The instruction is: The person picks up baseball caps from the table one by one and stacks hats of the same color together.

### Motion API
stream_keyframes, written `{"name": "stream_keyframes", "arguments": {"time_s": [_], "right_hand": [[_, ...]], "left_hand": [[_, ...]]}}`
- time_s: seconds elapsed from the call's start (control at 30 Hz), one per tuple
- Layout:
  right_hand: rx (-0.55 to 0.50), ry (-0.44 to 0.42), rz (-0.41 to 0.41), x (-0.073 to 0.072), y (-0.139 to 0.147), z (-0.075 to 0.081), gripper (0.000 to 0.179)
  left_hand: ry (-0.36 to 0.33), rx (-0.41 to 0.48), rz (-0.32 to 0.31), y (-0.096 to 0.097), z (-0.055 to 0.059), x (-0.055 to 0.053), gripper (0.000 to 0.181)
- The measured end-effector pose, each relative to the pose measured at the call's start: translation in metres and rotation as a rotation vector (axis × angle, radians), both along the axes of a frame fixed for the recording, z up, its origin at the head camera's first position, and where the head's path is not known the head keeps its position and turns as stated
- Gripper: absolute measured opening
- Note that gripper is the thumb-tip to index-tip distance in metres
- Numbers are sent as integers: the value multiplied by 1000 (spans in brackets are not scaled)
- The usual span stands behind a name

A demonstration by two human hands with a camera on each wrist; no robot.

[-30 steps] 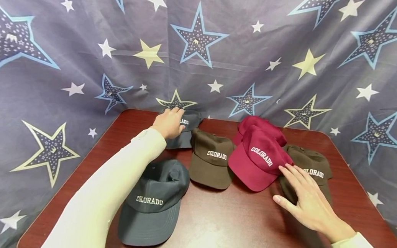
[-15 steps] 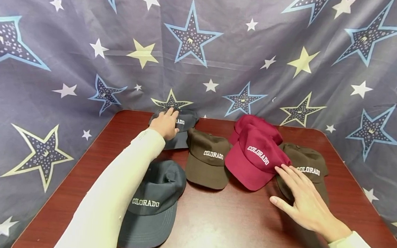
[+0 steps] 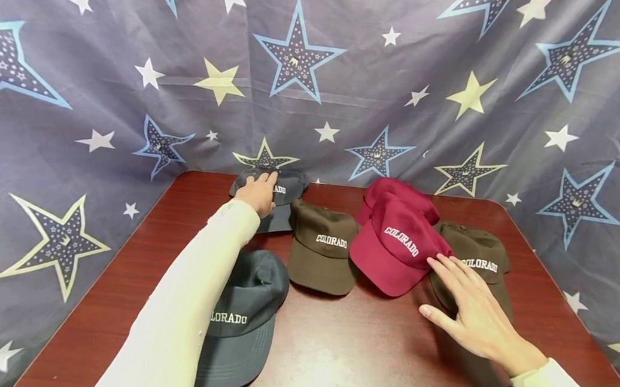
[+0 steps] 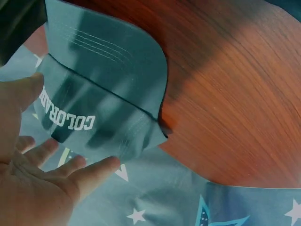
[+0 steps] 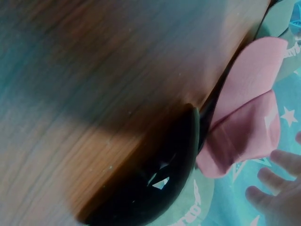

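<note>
My left hand [image 3: 256,194] is over the crown of the far blue-grey cap [image 3: 276,220], partly covering its COLORADO lettering. In the left wrist view the fingers [image 4: 96,175] spread around that cap's crown without a curled grip; contact is hard to judge. My right hand [image 3: 477,313] stretches its fingers toward the side of the front maroon cap [image 3: 392,256], in front of the right brown cap [image 3: 479,244]. The right wrist view has its fingertips beside the maroon cap [image 5: 249,75]; whether they touch it I cannot tell.
Another maroon cap [image 3: 396,189] sits behind the front one. A brown cap [image 3: 319,272] stands in the middle, and a blue-grey cap [image 3: 245,345] lies nearer, partly behind my left sleeve [image 3: 177,316]. The reddish wooden table [image 3: 342,351] ends at a starry curtain [image 3: 315,122].
The head view has shifted, so everything sits slightly further left. My left hand shifts slightly over the far cap, its fingers now further across the crown. The right hand stays beside the maroon cap.
</note>
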State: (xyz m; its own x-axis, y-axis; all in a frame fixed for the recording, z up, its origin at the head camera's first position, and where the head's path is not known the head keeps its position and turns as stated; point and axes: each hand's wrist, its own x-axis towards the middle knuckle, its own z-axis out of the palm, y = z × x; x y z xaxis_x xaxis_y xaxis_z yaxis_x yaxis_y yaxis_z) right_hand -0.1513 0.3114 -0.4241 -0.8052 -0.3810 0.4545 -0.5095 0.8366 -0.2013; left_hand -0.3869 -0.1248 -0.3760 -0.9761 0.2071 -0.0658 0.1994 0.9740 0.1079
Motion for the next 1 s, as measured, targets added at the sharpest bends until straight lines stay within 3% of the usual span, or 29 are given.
{"name": "stream_keyframes", "arguments": {"time_s": [0.33, 0.43, 0.63, 0.7, 0.9, 1.0], "right_hand": [[6, 0, -2, 0, 2, 0, 88], [7, 0, -2, 1, 2, 0, 89], [8, -10, -14, 2, 4, -2, 89], [9, -11, -17, 2, 5, -3, 89], [13, -7, -15, 1, 5, -3, 88], [16, -4, -15, 1, 6, -3, 88]], "left_hand": [[23, -68, 4, 3, -8, -9, 75], [33, -55, 4, 3, -10, -10, 82], [-13, -30, 20, 7, -12, -14, 93], [4, -24, 33, 7, -13, -15, 87], [130, -1, 78, 0, -16, -16, 40], [179, 1, 104, -5, -19, -17, 33]]}}
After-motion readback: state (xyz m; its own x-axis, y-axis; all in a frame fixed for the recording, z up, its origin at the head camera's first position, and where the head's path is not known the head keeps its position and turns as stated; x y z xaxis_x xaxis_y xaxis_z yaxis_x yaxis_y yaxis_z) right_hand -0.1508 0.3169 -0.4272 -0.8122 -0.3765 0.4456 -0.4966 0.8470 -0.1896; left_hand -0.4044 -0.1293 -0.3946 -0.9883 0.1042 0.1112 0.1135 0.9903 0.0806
